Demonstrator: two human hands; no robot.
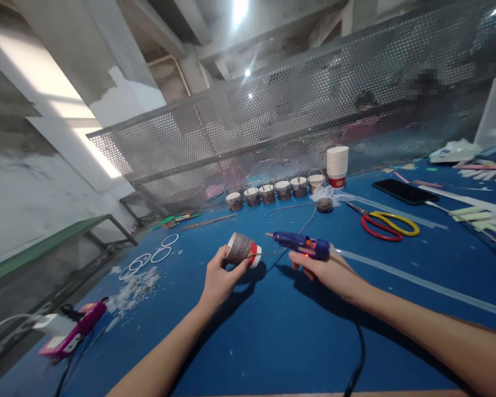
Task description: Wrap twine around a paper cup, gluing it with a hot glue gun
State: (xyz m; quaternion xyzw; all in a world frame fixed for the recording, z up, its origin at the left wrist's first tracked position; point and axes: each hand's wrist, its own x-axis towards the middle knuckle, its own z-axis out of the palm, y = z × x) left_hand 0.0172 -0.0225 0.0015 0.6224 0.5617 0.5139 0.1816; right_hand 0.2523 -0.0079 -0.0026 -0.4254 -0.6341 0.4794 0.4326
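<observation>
In my left hand [219, 278] is a paper cup [238, 248], tilted on its side and mostly wound with grey-brown cord; a red and white band stays bare at its right end. My right hand [320, 270] is wrapped around a blue hot glue gun [300, 244], its nozzle pointing left toward the cup but apart from it. A small red light glows on the gun, and a clear glue stick [397, 270] trails from its rear. From the cup the cord runs right, passing near the gun, toward a ball of cord [324, 205].
Several wrapped cups [267, 194] line the back, beside a stack of paper cups [337, 165]. Scissors [386, 226] and a phone [405, 191] lie right. White rings [161, 254] and a magenta power strip [76, 333] are left. A black cable [360, 353] hangs below the gun.
</observation>
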